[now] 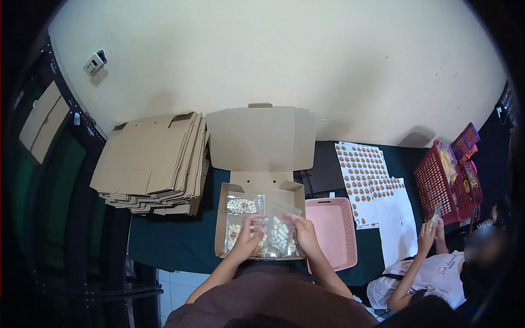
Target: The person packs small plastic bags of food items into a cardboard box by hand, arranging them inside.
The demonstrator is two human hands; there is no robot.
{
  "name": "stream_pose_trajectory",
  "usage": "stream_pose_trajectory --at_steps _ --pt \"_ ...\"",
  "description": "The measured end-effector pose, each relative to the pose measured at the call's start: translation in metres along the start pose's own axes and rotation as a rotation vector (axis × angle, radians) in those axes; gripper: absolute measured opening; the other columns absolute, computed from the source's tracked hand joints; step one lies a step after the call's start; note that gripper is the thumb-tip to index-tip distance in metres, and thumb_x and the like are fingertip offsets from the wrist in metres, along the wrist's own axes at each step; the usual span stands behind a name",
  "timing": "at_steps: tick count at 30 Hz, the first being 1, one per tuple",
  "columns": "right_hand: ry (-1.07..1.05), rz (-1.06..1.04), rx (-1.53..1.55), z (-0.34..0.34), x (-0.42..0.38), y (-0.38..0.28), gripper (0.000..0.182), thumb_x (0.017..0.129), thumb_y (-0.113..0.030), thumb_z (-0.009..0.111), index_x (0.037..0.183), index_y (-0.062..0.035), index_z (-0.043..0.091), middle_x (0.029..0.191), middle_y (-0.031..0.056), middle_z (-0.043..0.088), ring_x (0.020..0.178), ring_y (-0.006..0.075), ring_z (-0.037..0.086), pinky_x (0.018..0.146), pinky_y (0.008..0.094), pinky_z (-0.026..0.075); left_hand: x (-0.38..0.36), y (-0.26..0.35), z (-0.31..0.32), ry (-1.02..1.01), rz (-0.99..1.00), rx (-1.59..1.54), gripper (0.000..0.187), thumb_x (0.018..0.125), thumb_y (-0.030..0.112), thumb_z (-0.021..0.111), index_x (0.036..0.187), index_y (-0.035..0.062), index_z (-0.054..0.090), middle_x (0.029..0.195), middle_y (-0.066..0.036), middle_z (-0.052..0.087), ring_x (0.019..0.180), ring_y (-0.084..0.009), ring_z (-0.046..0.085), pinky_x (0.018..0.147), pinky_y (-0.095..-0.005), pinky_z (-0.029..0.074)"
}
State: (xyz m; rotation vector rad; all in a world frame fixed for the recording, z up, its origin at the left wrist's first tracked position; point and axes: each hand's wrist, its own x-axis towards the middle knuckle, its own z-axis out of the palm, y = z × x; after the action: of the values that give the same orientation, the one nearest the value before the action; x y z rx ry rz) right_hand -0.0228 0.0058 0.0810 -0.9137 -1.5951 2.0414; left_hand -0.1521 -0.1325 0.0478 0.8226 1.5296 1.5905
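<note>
An open cardboard box (220, 235) stands at the table's front edge, its lid raised at the back. Clear bags of whitish pieces (241, 205) lie inside it, at the back left and along the front. Over the box's right half, a clear bag of white pieces (280, 235) hangs between my hands. My left hand (249, 239) has its fingers closed at the bag's left side. The fingers of my right hand (304, 229) pinch its upper right corner. Part of the bags below is hidden by my hands.
Flattened cardboard boxes (142, 158) are stacked at the left. A pink tray (331, 229) stands right of the box, with sticker sheets (363, 175) beyond. Red baskets (437, 180) stand at the far right. Near them, another person (426, 279) holds a small bag.
</note>
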Motion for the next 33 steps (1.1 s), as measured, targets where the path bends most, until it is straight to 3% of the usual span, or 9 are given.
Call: stream_pose_trajectory --at_steps 3,5,7,9,11,13,15,20,33 --pt "0.073 -0.205 -0.285 0.006 0.003 0.006 0.03 0.092 -0.016 0.043 0.111 0.0013 0.057 0.088 0.0032 0.063 0.074 0.0082 0.055 0.066 0.0194 0.043 -0.006 0.001 0.02 -0.181 0.206 0.328 0.046 0.083 0.014 0.058 0.122 0.0049 0.035 0.118 -0.011 0.04 0.112 -0.0217 0.04 0.094 -0.0345 0.035" --pt "0.018 -0.223 -0.366 0.008 0.005 0.014 0.03 0.091 -0.015 0.047 0.113 0.0034 0.055 0.093 0.0063 0.061 0.083 0.0112 0.056 0.072 0.0219 0.045 -0.009 0.006 0.032 -0.092 0.267 0.368 0.046 0.083 0.014 0.059 0.119 0.0029 0.033 0.117 -0.013 0.041 0.115 -0.0227 0.039 0.095 -0.0357 0.034" --pt "-0.1 -0.26 -0.085 0.019 0.003 0.013 0.03 0.09 -0.016 0.048 0.112 0.0028 0.056 0.106 0.0111 0.056 0.094 0.0154 0.055 0.078 0.0249 0.046 -0.006 -0.009 0.035 0.067 0.036 -0.081 0.041 0.087 0.016 0.055 0.118 0.002 0.032 0.116 -0.013 0.042 0.114 -0.021 0.037 0.095 -0.0342 0.033" --pt "-0.053 -0.141 -0.076 0.021 0.002 0.008 0.032 0.09 -0.017 0.049 0.115 0.0027 0.053 0.115 0.0141 0.05 0.101 0.019 0.052 0.084 0.0291 0.045 0.002 -0.021 0.027 0.136 0.046 -0.106 0.036 0.09 0.02 0.051 0.116 0.003 0.033 0.115 -0.012 0.043 0.112 -0.0185 0.038 0.093 -0.0322 0.034" --pt "0.205 -0.438 -0.418 0.024 0.005 0.007 0.037 0.089 -0.018 0.052 0.122 -0.0012 0.046 0.108 0.0101 0.056 0.101 0.0174 0.053 0.087 0.0278 0.041 0.008 -0.033 0.017 0.157 -0.017 -0.379 0.037 0.09 0.022 0.05 0.118 0.0039 0.034 0.116 -0.011 0.042 0.109 -0.0169 0.04 0.091 -0.0295 0.035" --pt "0.164 -0.398 -0.341 0.022 0.012 0.035 0.042 0.089 -0.015 0.053 0.126 0.0003 0.04 0.109 0.0087 0.055 0.098 0.0161 0.054 0.085 0.0265 0.042 0.006 -0.035 0.017 0.18 -0.054 -0.465 0.039 0.089 0.023 0.053 0.119 0.0044 0.035 0.114 -0.01 0.044 0.106 -0.0163 0.043 0.091 -0.0285 0.035" --pt "-0.234 -0.158 -0.051 0.023 0.009 0.042 0.037 0.088 -0.012 0.054 0.12 0.0024 0.045 0.107 0.0082 0.056 0.095 0.0135 0.054 0.082 0.0253 0.043 0.003 -0.026 0.025 0.166 0.025 -0.142 0.04 0.089 0.017 0.054 0.122 0.005 0.035 0.112 -0.01 0.047 0.103 -0.0151 0.046 0.087 -0.0276 0.039" --pt "-0.209 -0.112 0.011 0.025 0.006 0.044 0.023 0.089 -0.012 0.052 0.106 0.003 0.056 0.096 0.0046 0.061 0.089 0.0097 0.054 0.079 0.024 0.042 0.002 -0.035 0.025 0.185 0.104 -0.206 0.034 0.089 0.017 0.054 0.116 0.0032 0.039 0.106 -0.008 0.05 0.098 -0.0141 0.049 0.085 -0.0261 0.04" --pt "-0.239 0.042 0.185 0.0 0.018 0.072 0.03 0.094 -0.021 0.043 0.105 0.0036 0.056 0.096 0.0031 0.059 0.086 0.0089 0.054 0.08 0.0237 0.043 -0.004 -0.021 0.025 0.152 -0.138 -0.409 0.045 0.093 0.023 0.044 0.131 0.0042 0.028 0.122 -0.012 0.042 0.111 -0.015 0.041 0.093 -0.0271 0.035"
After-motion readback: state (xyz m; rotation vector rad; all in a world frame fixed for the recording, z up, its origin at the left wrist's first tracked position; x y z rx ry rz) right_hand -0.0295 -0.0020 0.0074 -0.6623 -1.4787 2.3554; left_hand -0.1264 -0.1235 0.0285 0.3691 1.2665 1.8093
